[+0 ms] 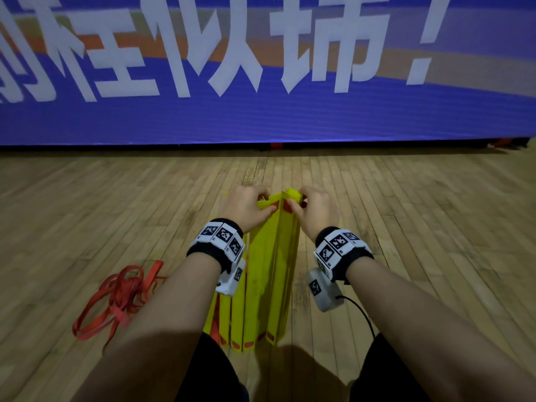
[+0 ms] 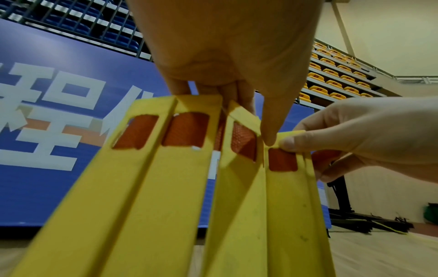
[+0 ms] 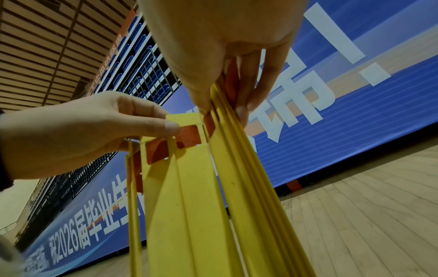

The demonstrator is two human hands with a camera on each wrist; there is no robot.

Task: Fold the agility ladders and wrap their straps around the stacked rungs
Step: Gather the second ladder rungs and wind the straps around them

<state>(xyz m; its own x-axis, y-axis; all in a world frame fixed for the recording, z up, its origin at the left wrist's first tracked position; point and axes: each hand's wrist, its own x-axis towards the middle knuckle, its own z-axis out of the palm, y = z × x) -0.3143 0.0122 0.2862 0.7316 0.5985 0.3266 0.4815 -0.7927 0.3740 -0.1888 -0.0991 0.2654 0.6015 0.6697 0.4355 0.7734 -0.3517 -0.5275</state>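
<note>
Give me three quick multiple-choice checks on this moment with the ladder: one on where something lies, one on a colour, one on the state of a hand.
1. Where is the loose red strap bundle?
A. On the floor to the person's left of the yellow rungs
B. On top of the rungs
C. In the right hand

2. What colour is the webbing threaded through the rung slots?
A. Blue
B. Orange-red
C. White

3. What is the left hand doing?
A. Resting flat on the wooden floor
B. Hanging idle
C. Gripping the far ends of rungs

Answers: 1 A, the head view shows it beside the left forearm; 2 B, both wrist views show it; 3 C, its fingers curl round the rung ends, as do the right hand's.
</note>
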